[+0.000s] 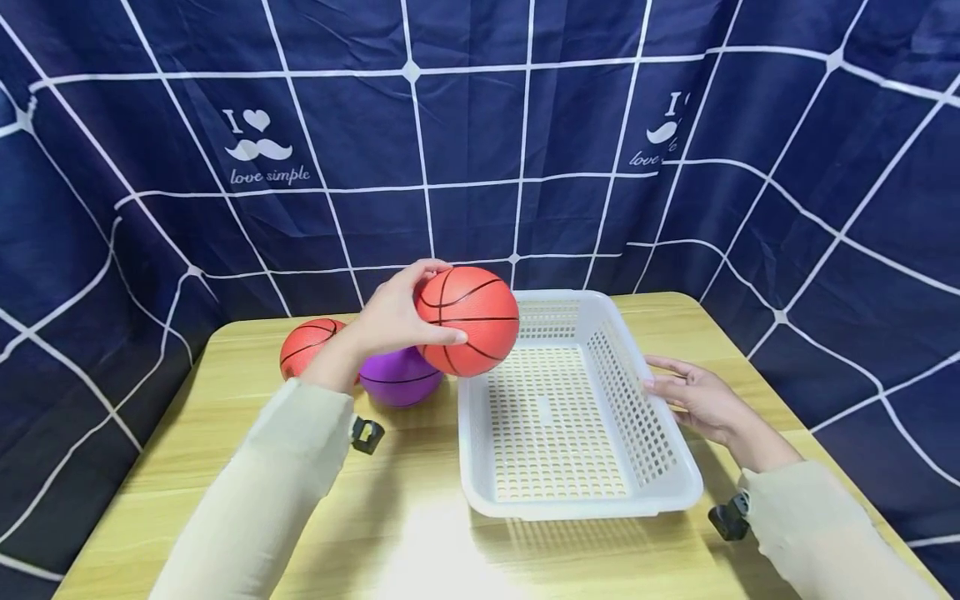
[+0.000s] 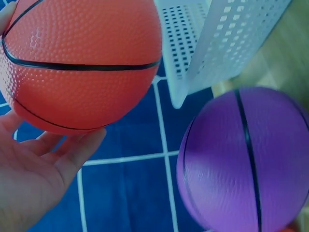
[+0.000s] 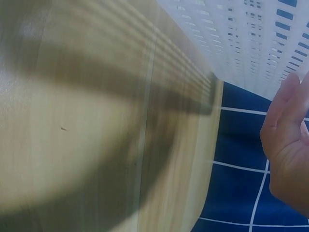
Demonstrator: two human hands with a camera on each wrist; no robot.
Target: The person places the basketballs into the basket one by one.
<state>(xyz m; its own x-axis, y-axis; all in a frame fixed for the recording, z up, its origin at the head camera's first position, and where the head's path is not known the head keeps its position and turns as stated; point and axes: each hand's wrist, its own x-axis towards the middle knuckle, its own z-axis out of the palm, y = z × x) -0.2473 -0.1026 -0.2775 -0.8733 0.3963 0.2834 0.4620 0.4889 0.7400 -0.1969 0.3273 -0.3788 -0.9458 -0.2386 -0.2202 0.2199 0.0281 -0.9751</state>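
Observation:
An orange basketball (image 1: 480, 323) with black lines is held up by my left hand (image 1: 401, 312), thumb in front and fingers behind. The left wrist view shows this ball (image 2: 87, 67) between thumb and fingers. It hangs beside the left rim of a white perforated plastic basket (image 1: 555, 417), overlapping that edge in the head view. My right hand (image 1: 697, 400) touches the basket's right side from outside, its fingers fairly straight. In the right wrist view, the right hand (image 3: 289, 140) lies against the basket's outer wall (image 3: 241, 43). No balls show inside the basket.
A purple ball (image 1: 401, 379) rests on the wooden table (image 1: 247, 467) below my left hand. Farther left sits another orange basketball (image 1: 311, 342), partly covered by my left forearm. A dark blue curtain (image 1: 480, 125) with white lines surrounds the table's back and sides.

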